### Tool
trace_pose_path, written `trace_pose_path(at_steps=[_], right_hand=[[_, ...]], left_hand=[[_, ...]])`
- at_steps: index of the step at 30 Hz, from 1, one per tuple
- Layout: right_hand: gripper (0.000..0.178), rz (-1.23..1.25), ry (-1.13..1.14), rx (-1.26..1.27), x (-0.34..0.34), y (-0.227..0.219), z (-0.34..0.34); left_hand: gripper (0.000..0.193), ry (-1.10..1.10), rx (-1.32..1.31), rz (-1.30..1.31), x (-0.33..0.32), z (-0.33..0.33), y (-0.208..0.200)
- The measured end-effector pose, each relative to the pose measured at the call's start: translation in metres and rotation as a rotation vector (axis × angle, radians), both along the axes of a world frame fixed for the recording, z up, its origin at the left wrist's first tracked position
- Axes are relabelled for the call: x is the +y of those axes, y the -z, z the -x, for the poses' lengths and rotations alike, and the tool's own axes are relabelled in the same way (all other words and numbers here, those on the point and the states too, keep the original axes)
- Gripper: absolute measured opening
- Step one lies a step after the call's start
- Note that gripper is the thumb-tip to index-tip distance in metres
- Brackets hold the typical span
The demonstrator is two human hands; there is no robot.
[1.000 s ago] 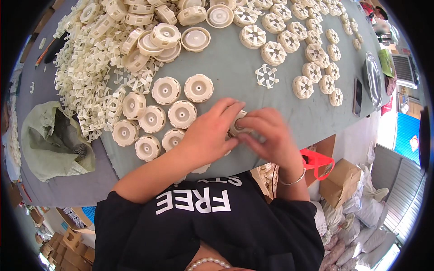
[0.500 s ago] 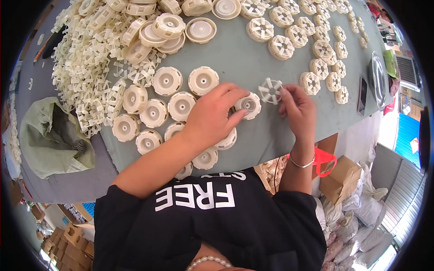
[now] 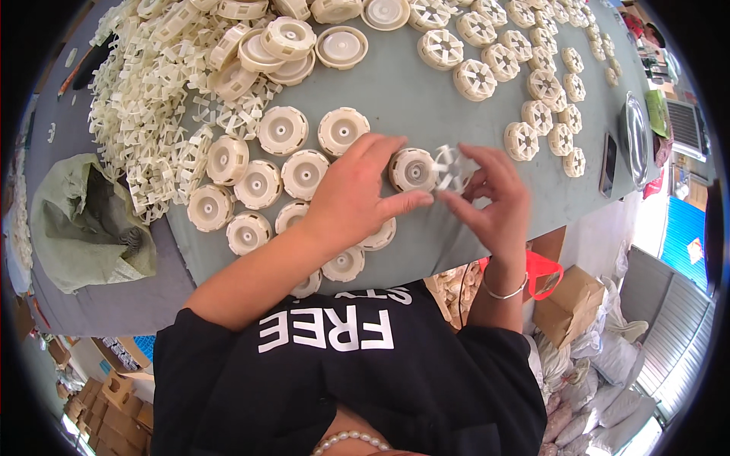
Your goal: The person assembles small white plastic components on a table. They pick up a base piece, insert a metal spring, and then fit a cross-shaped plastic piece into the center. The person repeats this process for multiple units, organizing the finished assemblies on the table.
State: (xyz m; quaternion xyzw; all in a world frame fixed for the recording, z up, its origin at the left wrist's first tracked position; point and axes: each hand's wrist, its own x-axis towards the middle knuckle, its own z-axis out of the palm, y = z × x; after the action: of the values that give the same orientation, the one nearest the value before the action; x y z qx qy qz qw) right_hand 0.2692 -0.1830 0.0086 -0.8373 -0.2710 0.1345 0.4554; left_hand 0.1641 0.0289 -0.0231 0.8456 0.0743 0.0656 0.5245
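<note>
Cream plastic base point(image 3: 396, 173), one, coil spring point(image 3: 415, 174) inside: lay on the table point(image 3: 372, 83) between both hands. Left hand point(image 3: 348, 190): spread loosely around its left side; contact, from where I stood, unclear. Right hand point(image 3: 494, 199): pinched one blurred spoked ring point(image 3: 452, 169) at the base's right edge.

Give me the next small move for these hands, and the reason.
Probably, the right hand should bring the spoked piece over the round cup and lower it on. The piece is held by the cup's right edge, the left hand curves open beside the cup, whose face is mostly uncovered, and the round parts farther right bear similar spoked tops.
</note>
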Motion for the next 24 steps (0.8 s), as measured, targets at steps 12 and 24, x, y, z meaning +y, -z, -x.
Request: trace_pose_path(at_steps=[12, 24], right_hand=[[0.052, 0.069, -0.060, -0.099, 0.018, 0.025, 0.022], [0.066, 0.376, -0.059, -0.607, 0.022, 0.046, 0.064]], left_hand=[[0.041, 0.010, 0.028, 0.213, -0.002, -0.001, 0.004], [0.047, 0.031, 0.046, 0.269, -0.003, 0.003, 0.011]])
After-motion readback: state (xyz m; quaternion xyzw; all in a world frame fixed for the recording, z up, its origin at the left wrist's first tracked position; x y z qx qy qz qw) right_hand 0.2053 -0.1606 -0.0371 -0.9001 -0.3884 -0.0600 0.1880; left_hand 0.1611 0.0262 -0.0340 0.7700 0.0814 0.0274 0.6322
